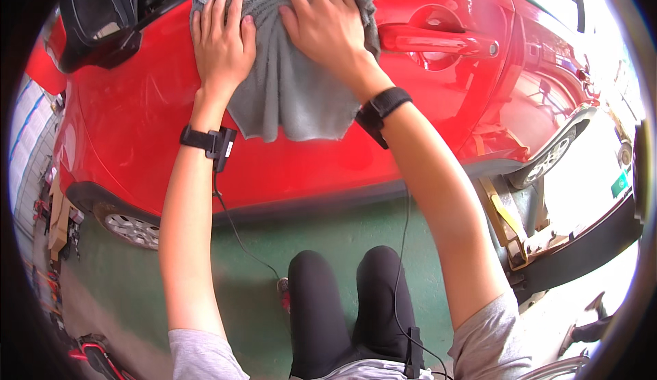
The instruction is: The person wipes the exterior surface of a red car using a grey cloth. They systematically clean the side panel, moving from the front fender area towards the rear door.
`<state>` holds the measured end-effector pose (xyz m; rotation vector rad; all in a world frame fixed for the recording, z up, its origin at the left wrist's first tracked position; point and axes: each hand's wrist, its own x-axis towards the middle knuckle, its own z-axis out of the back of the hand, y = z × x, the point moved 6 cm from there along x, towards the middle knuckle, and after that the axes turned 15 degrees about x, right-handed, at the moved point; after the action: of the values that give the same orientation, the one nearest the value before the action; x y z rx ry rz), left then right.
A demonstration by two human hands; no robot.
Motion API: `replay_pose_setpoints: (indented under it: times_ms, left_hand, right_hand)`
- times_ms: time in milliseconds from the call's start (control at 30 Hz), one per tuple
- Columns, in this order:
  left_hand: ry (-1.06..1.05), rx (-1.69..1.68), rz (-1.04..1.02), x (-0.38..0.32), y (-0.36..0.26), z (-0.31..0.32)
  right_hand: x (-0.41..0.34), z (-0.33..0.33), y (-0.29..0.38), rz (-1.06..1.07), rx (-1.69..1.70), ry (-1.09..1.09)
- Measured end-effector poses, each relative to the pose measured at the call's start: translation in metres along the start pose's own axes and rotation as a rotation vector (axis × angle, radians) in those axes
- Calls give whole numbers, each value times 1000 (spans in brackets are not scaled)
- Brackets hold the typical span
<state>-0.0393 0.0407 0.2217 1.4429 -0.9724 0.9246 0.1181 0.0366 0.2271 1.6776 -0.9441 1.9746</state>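
Observation:
A grey towelling cloth (pixel 303 87) is spread over the upper part of a red car door (pixel 308 169), its lower edge hanging in folds. My left hand (pixel 223 46) lies flat on the cloth's left side, fingers apart and pointing up. On the cloth's right part rests my right hand (pixel 326 21), also flat with fingers spread. The red door handle (pixel 436 41) sits just right of my right hand. Each wrist wears a black strap; the left one carries a small black box (pixel 221 148).
A black side mirror (pixel 100 15) juts out at the upper left. Cables (pixel 241 249) hang from the wrist straps. At right a metal lift arm (pixel 508 221) reaches under the car, beside a dark lift post (pixel 580 246). Another person's leg (pixel 590 328) shows at lower right.

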Motion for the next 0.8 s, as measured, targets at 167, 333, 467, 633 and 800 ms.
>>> replay_pose_setpoints:
  times_ms: [167, 333, 467, 633, 800]
  left_hand:
    - [80, -19, 14, -44, -18, 19]
    - [277, -55, -57, -127, -42, 34]
    - [445, -86, -187, -184, -42, 40]
    - [415, -104, -277, -145, -36, 51]
    - [295, 8, -171, -61, -22, 28]
  right_hand:
    - [-51, 2, 12, 27, -2, 114]
    - [-132, 0, 36, -38, 132, 400]
    - [-181, -4, 52, -21, 216, 594]
    - [-139, 20, 43, 25, 421, 586]
    - [-60, 11, 19, -56, 161, 287]
